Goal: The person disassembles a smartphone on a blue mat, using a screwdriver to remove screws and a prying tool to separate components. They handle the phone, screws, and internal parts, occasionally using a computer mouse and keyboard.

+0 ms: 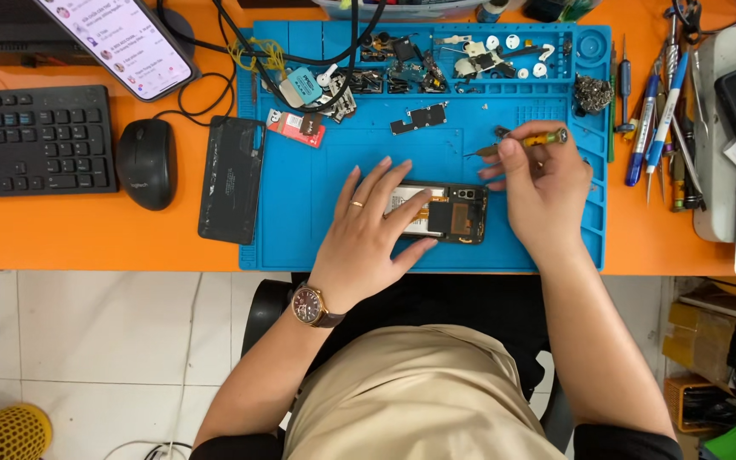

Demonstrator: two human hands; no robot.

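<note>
— Blue silicone mat [300,196] on the orange table [87,234], and right in the middle of it an opened phone [440,213] lying face down, back cover off, so the battery and the dark board are bare.

— What are the hands doing?

— The left hand [368,234] lies flat on the phone's left end, fingers spread, pressing it down on the mat. A ring and a wristwatch [310,305] show on that arm. The right hand [538,192] is closed in a pinch on a small screwdriver [526,140] with a yellow grip, held just above the phone's top right corner, tip pointing left, not touching the phone.

— So which step is this, would you say?

— I judge it as work on the screws or the cover plate near the camera end: phone steadied, driver lifted off. Whether a screw sits on the tip is too small to tell.

— And the next move?

— It calls for a steady left hand and a careful placing of the tip, since the parts there are tiny and the battery lies just beside them.

— Anything else around?

— A black back cover [232,179] lies at the mat's left edge, a mouse [146,162] and keyboard [36,140] further left. Loose small parts fill the mat's top trays [470,55]. Pens and more tools [662,119] lie to the right, well apart from the phone.
</note>
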